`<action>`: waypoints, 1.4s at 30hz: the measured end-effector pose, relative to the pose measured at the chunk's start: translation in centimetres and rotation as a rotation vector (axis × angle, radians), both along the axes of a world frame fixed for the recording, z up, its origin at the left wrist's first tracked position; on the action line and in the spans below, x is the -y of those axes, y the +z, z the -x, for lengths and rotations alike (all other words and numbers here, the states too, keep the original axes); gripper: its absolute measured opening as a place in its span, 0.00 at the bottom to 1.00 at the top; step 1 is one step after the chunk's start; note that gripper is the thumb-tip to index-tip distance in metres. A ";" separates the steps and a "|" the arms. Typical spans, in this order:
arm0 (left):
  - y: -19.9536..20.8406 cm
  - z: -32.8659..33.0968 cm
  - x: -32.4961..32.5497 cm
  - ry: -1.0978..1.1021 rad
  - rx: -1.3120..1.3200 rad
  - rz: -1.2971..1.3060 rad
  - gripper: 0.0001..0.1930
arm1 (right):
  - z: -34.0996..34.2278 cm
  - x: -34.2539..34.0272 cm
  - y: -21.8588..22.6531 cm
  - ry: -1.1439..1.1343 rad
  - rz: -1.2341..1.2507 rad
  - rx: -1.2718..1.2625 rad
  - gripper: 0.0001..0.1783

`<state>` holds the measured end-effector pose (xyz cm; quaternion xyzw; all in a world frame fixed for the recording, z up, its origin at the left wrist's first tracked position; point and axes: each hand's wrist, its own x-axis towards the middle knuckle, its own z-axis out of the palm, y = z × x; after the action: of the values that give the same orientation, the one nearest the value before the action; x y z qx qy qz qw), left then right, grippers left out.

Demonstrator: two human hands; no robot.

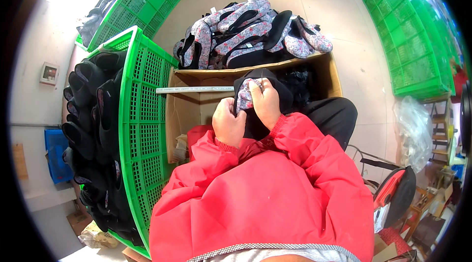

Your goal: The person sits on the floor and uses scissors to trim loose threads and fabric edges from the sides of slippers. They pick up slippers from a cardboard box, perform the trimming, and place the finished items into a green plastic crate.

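In front of me, both hands grip a black cloth shoe (245, 94) with a grey and red floral lining partly showing. My left hand (229, 121) pinches its near left edge with closed fingers. My right hand (265, 102) is closed on the lining from the right, thumb toward the middle. The shoe's underside is hidden. Just beyond, a pile of floral-lined shoes (250, 31) with black openings rises behind an open cardboard box (326, 72). A pale stick or pipe (194, 89) spans the box's left side up to the shoe.
At my left stands a green plastic crate (147, 90) full of black shoes (86, 134). Another green crate (142, 1) with dark items sits behind it. Stacked green crates (408, 41) stand far right, near clear plastic sheeting (413, 129). A red and black chair (393, 193) is close at my right.
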<state>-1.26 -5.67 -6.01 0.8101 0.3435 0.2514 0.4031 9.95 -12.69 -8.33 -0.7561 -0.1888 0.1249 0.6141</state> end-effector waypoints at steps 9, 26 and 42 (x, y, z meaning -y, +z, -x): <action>0.7 -0.9 -3.9 -0.036 0.062 -0.538 0.11 | 1.9 1.4 -1.0 0.138 -0.367 -0.205 0.16; 3.0 -0.9 -1.6 -0.258 -0.059 -0.527 0.16 | 0.5 3.1 -1.3 0.191 -0.123 0.008 0.20; 0.3 -1.8 -3.0 -0.327 -0.072 -0.644 0.17 | -3.6 5.1 1.5 0.301 0.372 0.223 0.12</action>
<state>0.57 -2.71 -5.74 0.9480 0.1267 0.2505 0.1500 13.52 -17.79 -6.78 -0.8285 -0.3396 0.1635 0.4142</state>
